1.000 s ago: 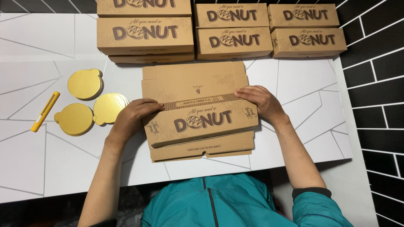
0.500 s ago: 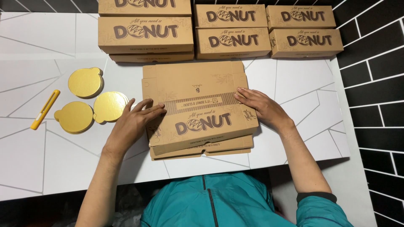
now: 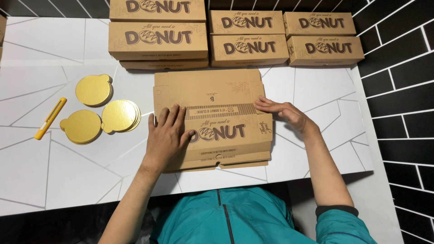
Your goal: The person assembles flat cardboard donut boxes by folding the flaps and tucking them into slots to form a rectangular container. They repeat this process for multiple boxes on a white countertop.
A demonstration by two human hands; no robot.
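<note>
With the flat box (image 3: 212, 119) lying mid-table, the left hand (image 3: 166, 135) presses spread and flat on its front panel while the right hand (image 3: 284, 113) – fingers extended, empty – pins the right edge, so creasing well likely needs even pressure along the fold.

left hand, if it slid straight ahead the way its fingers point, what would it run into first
The left hand lies flat on the folded box, fingers pointing away. Past that box's far edge, it would probably meet the stacked boxes first.
</note>
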